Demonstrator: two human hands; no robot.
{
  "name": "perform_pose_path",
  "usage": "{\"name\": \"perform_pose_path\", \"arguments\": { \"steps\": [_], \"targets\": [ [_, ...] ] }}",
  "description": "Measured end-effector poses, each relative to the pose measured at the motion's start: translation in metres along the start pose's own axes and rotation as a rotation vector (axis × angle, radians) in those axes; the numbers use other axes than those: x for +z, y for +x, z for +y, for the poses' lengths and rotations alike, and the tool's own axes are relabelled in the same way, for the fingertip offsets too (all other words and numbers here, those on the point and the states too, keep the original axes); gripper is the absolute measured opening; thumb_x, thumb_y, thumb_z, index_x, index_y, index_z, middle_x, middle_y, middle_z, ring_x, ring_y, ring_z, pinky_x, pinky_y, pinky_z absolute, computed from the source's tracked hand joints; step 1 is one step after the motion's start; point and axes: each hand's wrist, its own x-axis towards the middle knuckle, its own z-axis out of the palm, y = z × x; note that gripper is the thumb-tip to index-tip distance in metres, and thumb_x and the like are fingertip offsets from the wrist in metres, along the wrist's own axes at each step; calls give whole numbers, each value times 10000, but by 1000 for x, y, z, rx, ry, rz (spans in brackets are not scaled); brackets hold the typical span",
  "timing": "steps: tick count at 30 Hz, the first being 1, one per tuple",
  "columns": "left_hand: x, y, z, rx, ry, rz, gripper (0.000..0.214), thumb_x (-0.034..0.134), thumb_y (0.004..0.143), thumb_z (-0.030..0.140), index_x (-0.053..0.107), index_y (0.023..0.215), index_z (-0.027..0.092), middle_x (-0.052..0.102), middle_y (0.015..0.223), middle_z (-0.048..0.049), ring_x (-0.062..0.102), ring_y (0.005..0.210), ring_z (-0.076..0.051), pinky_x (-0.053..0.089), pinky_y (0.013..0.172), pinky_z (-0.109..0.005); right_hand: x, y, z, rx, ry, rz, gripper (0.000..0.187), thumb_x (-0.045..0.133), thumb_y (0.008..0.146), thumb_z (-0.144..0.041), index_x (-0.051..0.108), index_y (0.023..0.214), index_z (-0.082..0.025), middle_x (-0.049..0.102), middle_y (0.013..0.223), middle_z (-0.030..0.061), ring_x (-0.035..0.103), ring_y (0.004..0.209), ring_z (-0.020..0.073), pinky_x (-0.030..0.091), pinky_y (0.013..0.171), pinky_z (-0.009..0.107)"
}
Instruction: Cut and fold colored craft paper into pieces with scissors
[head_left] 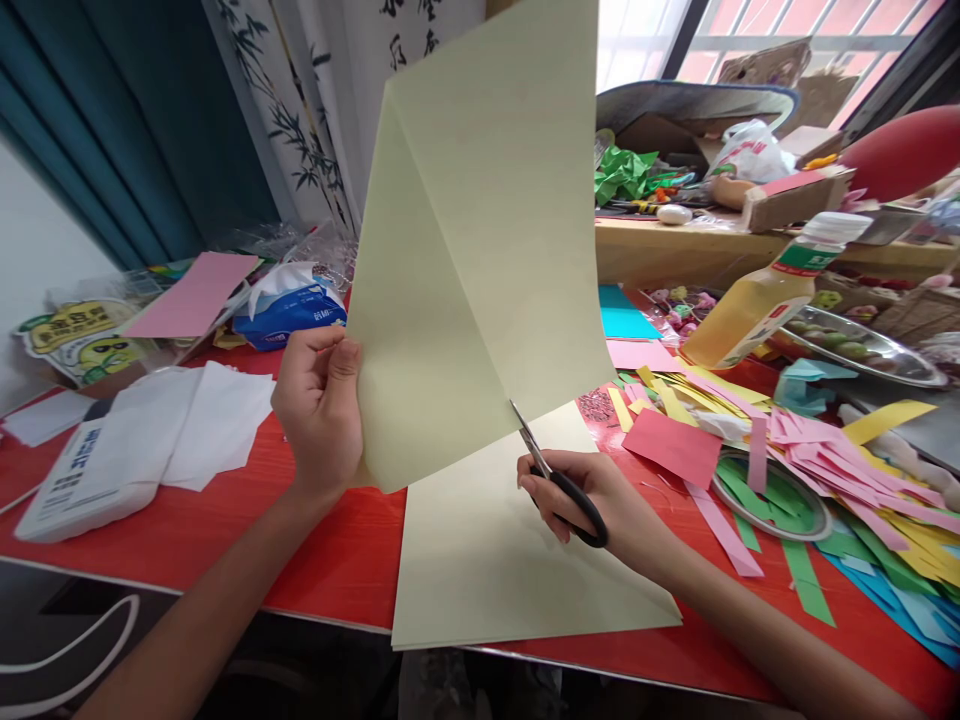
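Observation:
My left hand (321, 405) pinches the left edge of a large folded pale yellow-green paper sheet (480, 230), holding it upright above the red table (225, 520). My right hand (600, 500) grips black-handled scissors (559, 475), whose blades point up-left and meet the lower edge of the held sheet. Another pale sheet (495, 550) lies flat on the table under both hands, reaching the near edge.
Several coloured paper strips (825, 460) and a round lid (772, 495) lie to the right. A bottle of yellow liquid (757, 300) leans behind them near a metal tray (862, 345). White papers (172, 425), a tissue pack (289, 310) and pink paper (195, 295) sit left.

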Motion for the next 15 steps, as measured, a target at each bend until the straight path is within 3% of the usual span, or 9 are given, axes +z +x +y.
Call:
{"name": "perform_pose_path", "arguments": {
  "steps": [15],
  "targets": [
    [1, 0, 1, -11, -18, 15, 70, 548, 806, 236, 586, 806, 176, 485, 610, 47, 418, 548, -54, 323, 498, -197, 2, 0, 1, 13, 20, 3, 208, 444, 844, -295, 454, 666, -188, 396, 477, -57, 367, 442, 80, 335, 491, 228]
  ]
}}
